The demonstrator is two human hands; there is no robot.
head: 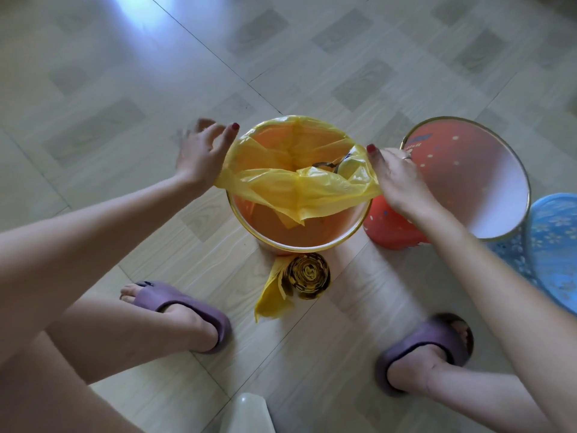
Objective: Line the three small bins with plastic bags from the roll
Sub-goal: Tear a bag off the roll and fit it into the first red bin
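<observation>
Pale floor tiles (281, 51) with a wood-grain pattern and darker squares fill the view, seen from above by a person crouching over three small bins.

Left hand (199, 154) sits at the left side of the middle bin's rim, thumb and fingers pinching the edge of a yellow plastic bag (299, 185), the other fingers spread and blurred. Right hand (396, 179) is closed on the same bag's edge at the right side of the rim; nails on both hands are painted dark red, and a ring shows on one finger of the right hand. Between the hands the bag stretches across the mouth of the orange bin (296, 232), which has a gold rim. The far edge of the bag is already folded over the far rim, while the near edge hangs loose and crumpled inside the opening.

Just right of it, touching or nearly so, a red bin (468, 170) leans tilted toward the right, its pale inside showing. Small dots and a dark mark with lettering are on its wall, too blurred to read. A blue patterned bin (552, 245) stands at the right edge of the view, partly cut off.

On the floor just in front of the orange bin lies the roll of yellow bags (309, 275), one loose bag end trailing to its left. Two feet in purple slippers (184, 310) stand to either side, nearer the viewer. A pale object (246, 414) at the bottom edge is unclear.
</observation>
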